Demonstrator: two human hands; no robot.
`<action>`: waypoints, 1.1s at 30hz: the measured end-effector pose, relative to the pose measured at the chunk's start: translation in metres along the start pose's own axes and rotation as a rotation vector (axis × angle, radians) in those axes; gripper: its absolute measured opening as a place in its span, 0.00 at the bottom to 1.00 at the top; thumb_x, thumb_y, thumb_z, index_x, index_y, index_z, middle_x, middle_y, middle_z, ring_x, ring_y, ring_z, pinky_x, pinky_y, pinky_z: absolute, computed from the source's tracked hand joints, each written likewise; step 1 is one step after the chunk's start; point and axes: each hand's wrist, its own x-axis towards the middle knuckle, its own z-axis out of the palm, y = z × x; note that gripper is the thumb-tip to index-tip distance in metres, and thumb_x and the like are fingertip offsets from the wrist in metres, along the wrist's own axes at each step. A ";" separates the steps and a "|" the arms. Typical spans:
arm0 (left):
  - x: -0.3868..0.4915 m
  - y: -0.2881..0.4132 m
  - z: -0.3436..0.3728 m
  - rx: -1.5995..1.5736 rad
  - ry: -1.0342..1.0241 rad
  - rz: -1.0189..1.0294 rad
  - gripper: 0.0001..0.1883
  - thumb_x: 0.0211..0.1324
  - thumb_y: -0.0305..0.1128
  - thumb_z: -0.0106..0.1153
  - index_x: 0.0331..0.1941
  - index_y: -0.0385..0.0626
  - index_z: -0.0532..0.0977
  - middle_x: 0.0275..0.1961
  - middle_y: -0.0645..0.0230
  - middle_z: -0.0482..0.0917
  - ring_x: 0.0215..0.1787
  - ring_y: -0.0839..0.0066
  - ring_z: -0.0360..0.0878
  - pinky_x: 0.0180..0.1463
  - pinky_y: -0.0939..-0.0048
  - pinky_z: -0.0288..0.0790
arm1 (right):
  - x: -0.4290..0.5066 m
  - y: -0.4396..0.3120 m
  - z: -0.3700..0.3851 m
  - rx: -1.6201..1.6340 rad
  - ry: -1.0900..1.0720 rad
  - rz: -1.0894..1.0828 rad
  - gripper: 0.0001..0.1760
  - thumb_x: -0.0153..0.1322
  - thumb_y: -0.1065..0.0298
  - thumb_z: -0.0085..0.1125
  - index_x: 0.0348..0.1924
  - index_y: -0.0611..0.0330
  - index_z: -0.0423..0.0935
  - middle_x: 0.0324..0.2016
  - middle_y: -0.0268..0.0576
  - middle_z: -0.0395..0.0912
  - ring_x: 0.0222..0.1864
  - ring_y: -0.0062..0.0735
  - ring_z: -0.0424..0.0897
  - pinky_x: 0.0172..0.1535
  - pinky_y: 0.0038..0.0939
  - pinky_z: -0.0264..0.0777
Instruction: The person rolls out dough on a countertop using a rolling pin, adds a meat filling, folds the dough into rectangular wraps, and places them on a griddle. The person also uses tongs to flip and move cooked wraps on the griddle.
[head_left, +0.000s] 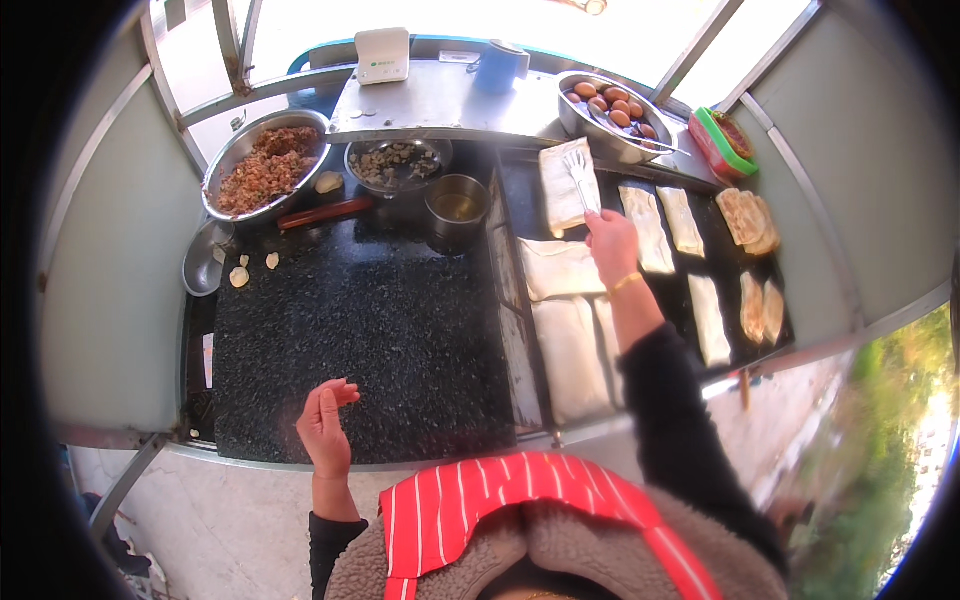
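Note:
My right hand (613, 244) is shut on the handle of a pale slotted tool, perhaps a spatula or tongs (579, 176). The tool's head lies over a rectangular filled dough piece (556, 169) at the top of the dark griddle (679, 292). More pale dough pieces (570, 360) lie below, and narrower ones (649, 229) to the right. Browned flatbreads (748, 219) rest at the griddle's right side. My left hand (326, 427) hangs over the near edge of the black stone worktop (360, 337), its fingers curled loosely and holding nothing visible.
A steel bowl of minced meat filling (262, 169), a wooden rolling pin (326, 213), a bowl of chopped filling (395, 161) and a pot of yellowish liquid (457, 206) stand at the back. A bowl of brown eggs (619, 109) and a green-rimmed container (724, 142) are at back right. Metal framing encloses both sides.

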 end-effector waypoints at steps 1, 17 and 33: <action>0.001 -0.001 -0.001 0.008 0.001 -0.001 0.15 0.80 0.32 0.45 0.50 0.36 0.80 0.42 0.62 0.87 0.43 0.74 0.85 0.51 0.71 0.78 | -0.003 -0.007 0.001 -0.264 0.038 -0.160 0.17 0.77 0.56 0.59 0.49 0.62 0.80 0.26 0.49 0.82 0.22 0.42 0.78 0.27 0.38 0.70; -0.020 -0.004 -0.002 0.049 0.036 -0.016 0.14 0.79 0.31 0.45 0.50 0.35 0.80 0.42 0.60 0.87 0.42 0.74 0.85 0.51 0.72 0.78 | -0.026 0.003 -0.080 -0.207 -0.112 -0.210 0.25 0.73 0.53 0.65 0.57 0.62 0.82 0.31 0.45 0.84 0.28 0.29 0.80 0.35 0.32 0.73; -0.084 0.013 0.024 0.099 0.090 -0.062 0.14 0.79 0.29 0.46 0.49 0.34 0.80 0.42 0.61 0.87 0.43 0.75 0.85 0.52 0.72 0.79 | 0.016 -0.015 0.000 -0.929 -0.095 -0.528 0.23 0.74 0.51 0.58 0.59 0.47 0.74 0.40 0.51 0.84 0.41 0.53 0.85 0.45 0.46 0.79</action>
